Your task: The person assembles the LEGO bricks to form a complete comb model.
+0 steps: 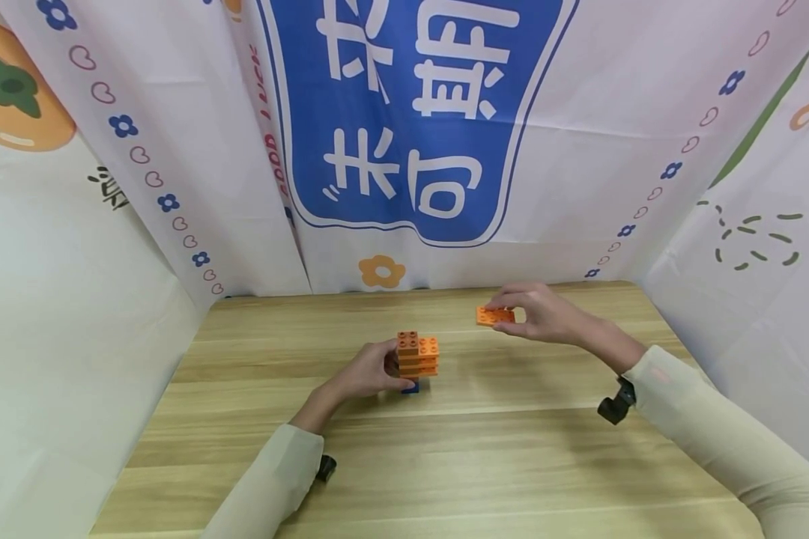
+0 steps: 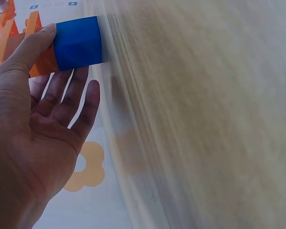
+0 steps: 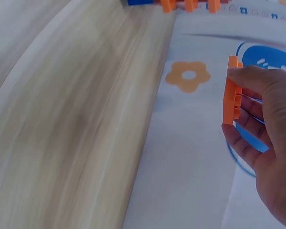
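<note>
A stack of toy building bricks [image 1: 418, 355] stands upright near the middle of the table, with a blue brick [image 2: 78, 43] at its bottom. Above the blue, brown-orange bricks alternate with thin bright orange plates that jut out to the right. My left hand [image 1: 371, 370] grips the stack low down from its left side, thumb in front. Off to the right and apart from the stack, my right hand [image 1: 539, 313] pinches a flat orange building plate [image 3: 230, 90] above the table. Studs show along one face of that plate in the right wrist view.
The wood-grain table [image 1: 391, 457] spreads under both hands. White printed cloth [image 1: 195, 112] hangs behind it and at both sides, with a blue panel [image 1: 404, 97] at the back. A black wrist camera [image 1: 618, 402] sits at the right cuff.
</note>
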`<state>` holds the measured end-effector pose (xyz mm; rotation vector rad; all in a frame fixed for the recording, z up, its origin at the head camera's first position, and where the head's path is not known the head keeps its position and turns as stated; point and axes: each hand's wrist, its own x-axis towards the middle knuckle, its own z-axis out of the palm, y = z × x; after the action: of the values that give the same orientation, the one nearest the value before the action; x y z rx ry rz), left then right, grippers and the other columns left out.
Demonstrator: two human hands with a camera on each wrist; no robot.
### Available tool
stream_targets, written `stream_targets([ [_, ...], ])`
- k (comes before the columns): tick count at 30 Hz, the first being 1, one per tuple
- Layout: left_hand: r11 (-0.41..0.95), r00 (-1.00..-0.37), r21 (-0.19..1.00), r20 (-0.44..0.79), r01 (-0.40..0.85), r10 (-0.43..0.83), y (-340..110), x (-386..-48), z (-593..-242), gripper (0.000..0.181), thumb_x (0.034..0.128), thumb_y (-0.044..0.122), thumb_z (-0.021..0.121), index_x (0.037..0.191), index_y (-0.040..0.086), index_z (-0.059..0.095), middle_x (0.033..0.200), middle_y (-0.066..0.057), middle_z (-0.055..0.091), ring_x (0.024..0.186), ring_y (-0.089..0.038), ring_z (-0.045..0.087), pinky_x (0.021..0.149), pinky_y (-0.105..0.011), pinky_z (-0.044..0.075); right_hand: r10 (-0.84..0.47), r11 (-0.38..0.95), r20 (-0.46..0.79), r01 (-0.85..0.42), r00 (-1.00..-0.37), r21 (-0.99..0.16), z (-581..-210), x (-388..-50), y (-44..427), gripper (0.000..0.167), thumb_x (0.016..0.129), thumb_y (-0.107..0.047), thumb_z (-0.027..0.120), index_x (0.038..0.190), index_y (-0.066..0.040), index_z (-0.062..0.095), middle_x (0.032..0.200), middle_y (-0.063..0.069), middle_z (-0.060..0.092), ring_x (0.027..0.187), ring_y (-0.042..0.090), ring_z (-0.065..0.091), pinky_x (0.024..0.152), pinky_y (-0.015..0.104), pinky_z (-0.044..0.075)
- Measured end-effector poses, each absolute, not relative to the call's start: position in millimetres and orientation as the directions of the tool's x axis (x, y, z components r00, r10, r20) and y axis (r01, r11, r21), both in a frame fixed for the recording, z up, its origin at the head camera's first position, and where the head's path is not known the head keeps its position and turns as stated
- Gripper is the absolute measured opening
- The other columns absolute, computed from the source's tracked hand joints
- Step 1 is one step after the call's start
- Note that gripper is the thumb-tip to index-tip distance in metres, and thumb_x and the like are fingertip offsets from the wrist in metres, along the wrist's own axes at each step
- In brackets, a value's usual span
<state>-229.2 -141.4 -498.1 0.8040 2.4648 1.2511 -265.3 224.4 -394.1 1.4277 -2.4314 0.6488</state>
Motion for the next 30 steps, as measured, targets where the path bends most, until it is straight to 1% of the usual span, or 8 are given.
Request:
stream_targets([
  [3,0.468,-0.810,0.809,0.016,0.355,0.587,-142,-229,-498,0.049,0.0890,0.014,0.088,0.131,0.007,0.064,0.105,0.000,0.072,0.092,-0.013,0.069,0.080,-0.027,0.060,-0.770,0.401,0.431,-0.882,-0.471,-0.248,-390,-262,217,0.030,0.083,-0.009,0.091,0.111,-0.003,0.081,0.105,0.006,0.078,0.090,0.018,0.072,0.077,0.038,0.064],
  [8,0.459,-0.808,0.814,0.022,0.357,0.589,-142,-230,-499,0.050,0.0890,0.013,0.088,0.132,0.007,0.064,0.105,0.000,0.072,0.092,-0.013,0.069,0.081,-0.026,0.060,-0.787,0.342,0.463,-0.913,-0.408,-0.222,-383,-257,204,0.031,0.082,-0.008,0.091,0.111,-0.002,0.080,0.106,0.007,0.078,0.092,0.020,0.073,0.080,0.037,0.064],
  [11,0.459,-0.808,0.814,0.023,0.358,0.589,-142,-230,-500,0.050,0.0891,0.013,0.088,0.133,0.007,0.064,0.105,0.000,0.072,0.092,-0.013,0.069,0.081,-0.027,0.060,-0.796,0.317,0.469,-0.924,-0.381,-0.212,-379,-255,197,0.032,0.082,-0.008,0.090,0.112,-0.002,0.080,0.108,0.008,0.078,0.094,0.020,0.073,0.081,0.037,0.064],
  [17,0.461,-0.810,0.814,0.019,0.353,0.586,-142,-229,-500,0.050,0.0893,0.014,0.088,0.133,0.008,0.064,0.106,0.001,0.073,0.093,-0.013,0.069,0.081,-0.027,0.060,-0.809,0.298,0.458,-0.929,-0.368,-0.219,-374,-252,184,0.032,0.085,-0.010,0.089,0.115,-0.003,0.080,0.110,0.007,0.077,0.094,0.018,0.072,0.081,0.034,0.063],
  [24,0.460,-0.811,0.816,0.019,0.351,0.585,-142,-230,-499,0.051,0.0890,0.015,0.088,0.133,0.007,0.064,0.106,0.000,0.073,0.093,-0.013,0.070,0.081,-0.027,0.060,-0.818,0.270,0.453,-0.932,-0.355,-0.243,-370,-251,170,0.030,0.088,-0.013,0.088,0.115,-0.004,0.079,0.110,0.007,0.076,0.094,0.015,0.071,0.082,0.032,0.062],
  [30,0.462,-0.810,0.814,0.018,0.352,0.586,-142,-230,-499,0.051,0.0888,0.016,0.089,0.133,0.007,0.064,0.106,0.001,0.073,0.093,-0.013,0.070,0.082,-0.028,0.060,-0.827,0.233,0.460,-0.941,-0.324,-0.244,-369,-251,158,0.028,0.089,-0.011,0.086,0.114,-0.002,0.079,0.111,0.008,0.076,0.094,0.017,0.071,0.082,0.031,0.062],
])
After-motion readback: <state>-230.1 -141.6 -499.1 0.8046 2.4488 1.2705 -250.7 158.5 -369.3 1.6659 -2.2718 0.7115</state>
